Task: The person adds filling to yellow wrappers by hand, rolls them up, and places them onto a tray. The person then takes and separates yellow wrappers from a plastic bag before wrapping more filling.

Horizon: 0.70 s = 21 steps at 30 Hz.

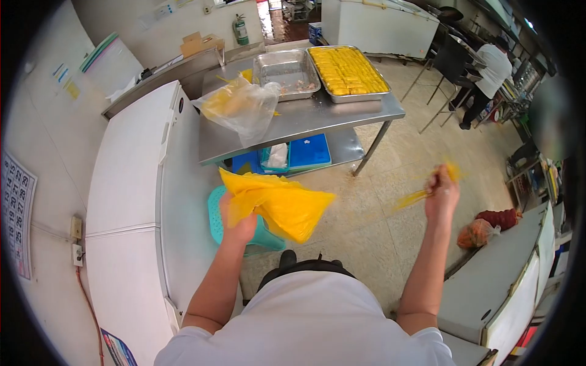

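In my left hand [242, 227] is a folded stack of thin yellow sheets [284, 204], gripped at its left side and held up in front of the table. My right hand [442, 192], out to the right over the floor, is closed around a thin yellow piece [412, 199]. That piece sticks out on both sides of the fist and is smeared by motion. On the metal table [305, 119], a clear plastic bag [259, 110] with yellow material inside lies at the left. Behind it, a metal tray [287, 66] contains small scraps. Rows of yellow rolls [348, 68] fill another tray [361, 97].
A teal plastic stool [215, 215] stands below my left hand. White freezers [131, 152] line the left, with another white appliance [500, 287] at right. Blue trays [310, 151] rest on the lower shelf. A person [493, 67] bends near a tall chair [448, 67].
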Motion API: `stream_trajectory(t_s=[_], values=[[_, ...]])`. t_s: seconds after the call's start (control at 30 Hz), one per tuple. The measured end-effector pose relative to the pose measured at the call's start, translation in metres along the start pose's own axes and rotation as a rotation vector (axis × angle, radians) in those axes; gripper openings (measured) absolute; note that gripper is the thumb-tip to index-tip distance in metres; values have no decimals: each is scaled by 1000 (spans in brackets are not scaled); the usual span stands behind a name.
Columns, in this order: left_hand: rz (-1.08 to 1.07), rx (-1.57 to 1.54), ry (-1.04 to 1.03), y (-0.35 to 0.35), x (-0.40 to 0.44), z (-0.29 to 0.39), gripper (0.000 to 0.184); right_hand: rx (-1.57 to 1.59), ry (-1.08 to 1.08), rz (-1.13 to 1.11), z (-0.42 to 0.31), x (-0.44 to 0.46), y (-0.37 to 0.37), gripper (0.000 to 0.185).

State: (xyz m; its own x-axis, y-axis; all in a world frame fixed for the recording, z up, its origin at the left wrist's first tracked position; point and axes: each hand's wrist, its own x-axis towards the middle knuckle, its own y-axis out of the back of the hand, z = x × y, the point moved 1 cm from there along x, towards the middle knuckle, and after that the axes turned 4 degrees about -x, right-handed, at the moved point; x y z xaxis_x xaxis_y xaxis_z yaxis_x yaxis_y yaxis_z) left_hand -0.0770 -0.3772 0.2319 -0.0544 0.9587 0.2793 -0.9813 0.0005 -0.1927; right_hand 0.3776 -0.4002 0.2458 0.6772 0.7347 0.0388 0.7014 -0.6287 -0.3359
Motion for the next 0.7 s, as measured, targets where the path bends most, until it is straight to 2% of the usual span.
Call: stream_trajectory(t_s=[0.07,0.17,0.33,0.47,0.57,0.7], values=[[-37,144,7,2,0,2,20,-28,52,200,-22,1,-4,13],[-124,157,-10,-4,-4,-3,20,25,104,36,-30,-14,-15,19],[-288,29,-29,-33,-8,3,22,48,-215,-317,-24,-62,-53,20],[-374,0,24,-52,-11,11,21,3,-361,-548,-17,-112,-92,14],[-396,58,25,-58,-14,11,19,-311,-42,-691,-11,-136,-115,17],[-392,119,-3,-58,-15,7,20,-647,52,-730,-22,-148,-125,19]])
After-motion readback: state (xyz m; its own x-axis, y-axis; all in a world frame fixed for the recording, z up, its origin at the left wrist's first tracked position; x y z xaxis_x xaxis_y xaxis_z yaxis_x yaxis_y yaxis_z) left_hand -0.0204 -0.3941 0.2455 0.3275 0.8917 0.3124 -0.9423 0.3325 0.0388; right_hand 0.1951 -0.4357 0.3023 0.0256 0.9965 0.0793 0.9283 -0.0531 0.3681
